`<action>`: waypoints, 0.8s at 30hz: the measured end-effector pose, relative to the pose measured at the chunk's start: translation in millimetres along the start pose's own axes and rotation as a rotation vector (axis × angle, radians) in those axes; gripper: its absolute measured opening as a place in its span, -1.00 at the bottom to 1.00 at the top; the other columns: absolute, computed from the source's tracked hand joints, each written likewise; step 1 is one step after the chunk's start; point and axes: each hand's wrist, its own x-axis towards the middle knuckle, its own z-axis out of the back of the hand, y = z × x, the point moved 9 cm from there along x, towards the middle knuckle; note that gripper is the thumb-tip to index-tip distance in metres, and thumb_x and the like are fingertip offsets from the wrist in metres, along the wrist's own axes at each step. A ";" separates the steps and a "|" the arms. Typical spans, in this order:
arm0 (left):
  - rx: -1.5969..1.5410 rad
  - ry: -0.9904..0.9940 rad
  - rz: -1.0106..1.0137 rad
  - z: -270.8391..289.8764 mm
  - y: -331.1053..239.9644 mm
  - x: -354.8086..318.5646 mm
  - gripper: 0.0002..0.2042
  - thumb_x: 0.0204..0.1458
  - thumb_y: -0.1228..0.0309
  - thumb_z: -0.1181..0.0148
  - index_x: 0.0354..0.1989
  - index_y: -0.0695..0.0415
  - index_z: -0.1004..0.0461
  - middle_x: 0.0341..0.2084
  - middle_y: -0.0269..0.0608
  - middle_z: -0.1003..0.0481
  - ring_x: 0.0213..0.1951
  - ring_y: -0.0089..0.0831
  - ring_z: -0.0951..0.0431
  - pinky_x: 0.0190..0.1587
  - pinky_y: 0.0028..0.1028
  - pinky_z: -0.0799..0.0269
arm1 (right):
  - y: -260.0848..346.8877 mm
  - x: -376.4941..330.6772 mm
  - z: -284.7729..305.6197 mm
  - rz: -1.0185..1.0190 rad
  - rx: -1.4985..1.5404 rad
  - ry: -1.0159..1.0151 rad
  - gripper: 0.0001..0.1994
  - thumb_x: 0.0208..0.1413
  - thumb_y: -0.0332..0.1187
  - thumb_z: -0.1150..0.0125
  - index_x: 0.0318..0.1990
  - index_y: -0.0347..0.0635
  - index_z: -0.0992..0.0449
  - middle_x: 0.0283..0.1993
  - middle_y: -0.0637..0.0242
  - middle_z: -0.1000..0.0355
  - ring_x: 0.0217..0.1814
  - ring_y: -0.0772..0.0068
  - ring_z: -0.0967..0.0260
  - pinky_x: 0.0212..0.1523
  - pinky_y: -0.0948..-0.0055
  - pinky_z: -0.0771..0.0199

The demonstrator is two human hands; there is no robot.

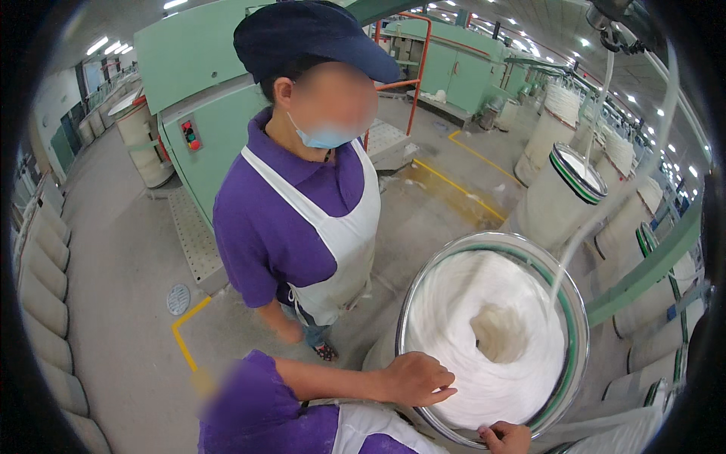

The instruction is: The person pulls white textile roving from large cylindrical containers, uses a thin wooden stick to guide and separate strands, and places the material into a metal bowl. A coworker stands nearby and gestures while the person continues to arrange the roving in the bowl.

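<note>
A tall round can (402,327) with a shiny metal rim stands in front of me, filled with coiled white fibre sliver (446,303) around a central hole. My left hand (420,378) reaches over the can's near left rim, just above the coils. Its fingers are loosely bent and apart, with nothing seen in them. At the near edge, my right hand (505,437) is closed against the rim, thumb and fingers together. Whatever it grips there is hidden. A strand of sliver (569,261) runs down from the upper right into the can.
A person (302,204) in purple shirt, white apron and cap stands beyond the can at left. Another filled can (556,197) stands behind mine, with several more along the right. A green bar (650,265) crosses at right. Green machine cabinets (185,144) stand behind the person.
</note>
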 end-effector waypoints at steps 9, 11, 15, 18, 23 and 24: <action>-0.031 -0.002 -0.152 -23.1 -26.3 3.9 -0.71 0.05 0.22 -0.14 -0.63 0.09 -0.35 -0.72 -0.25 -0.36 -0.58 -0.26 -0.46 -0.50 -0.27 -0.38 | -25.6 -6.4 17.0 -0.073 -0.155 -0.086 -0.61 0.02 0.00 -0.22 -0.49 -0.19 -0.59 -0.64 0.15 -0.44 -0.59 0.13 -0.40 -0.46 0.24 -0.36; -0.059 -0.004 -0.189 -19.7 -28.3 12.3 -0.72 0.03 0.23 -0.15 -0.62 0.10 -0.35 -0.71 -0.23 -0.37 -0.58 -0.23 -0.45 -0.50 -0.28 -0.38 | -30.1 -2.1 21.0 -0.127 -0.112 -0.071 -0.62 0.04 0.00 -0.19 -0.49 -0.18 -0.59 -0.63 0.13 -0.45 -0.55 0.07 -0.42 -0.42 0.19 -0.39; -0.103 0.043 -0.243 -18.1 -10.7 36.0 -0.73 0.02 0.23 -0.14 -0.62 0.11 -0.37 -0.70 -0.18 -0.39 -0.57 -0.16 -0.46 -0.50 -0.22 -0.37 | -35.9 20.4 21.7 -0.212 -0.207 0.020 -0.62 0.08 0.00 -0.14 -0.38 -0.17 -0.60 -0.46 0.06 -0.51 -0.37 0.00 -0.46 -0.30 0.15 -0.41; -0.141 0.128 -0.242 -19.0 31.4 49.5 -0.78 0.00 0.27 -0.13 -0.61 0.08 -0.38 -0.66 -0.17 -0.41 -0.57 -0.21 -0.46 -0.45 -0.24 -0.38 | -14.8 31.7 14.1 -0.162 -0.172 -0.116 -0.54 0.10 -0.04 -0.08 -0.68 -0.18 -0.56 -0.74 0.11 -0.37 -0.62 0.09 -0.39 -0.44 0.23 -0.36; 0.231 0.285 -0.106 6.9 150.8 82.5 -0.86 -0.02 0.34 -0.16 -0.44 0.16 -0.48 -0.54 -0.16 -0.47 -0.48 -0.21 -0.47 -0.35 -0.28 -0.40 | 51.8 58.0 -13.6 0.212 -0.117 -0.111 -0.62 0.24 -0.11 0.06 -0.33 -0.22 -0.56 -0.42 0.05 -0.48 -0.37 -0.05 -0.42 -0.33 0.09 -0.35; 0.097 0.018 -0.040 34.3 158.6 94.4 -0.84 0.04 0.34 -0.19 -0.41 0.19 -0.51 -0.53 -0.16 -0.48 -0.50 -0.27 -0.47 -0.40 -0.34 -0.38 | 62.2 65.3 -12.6 0.307 -0.055 -0.054 -0.62 0.25 -0.08 0.06 -0.19 -0.22 -0.54 -0.35 0.02 -0.49 -0.29 -0.05 -0.43 -0.27 0.09 -0.37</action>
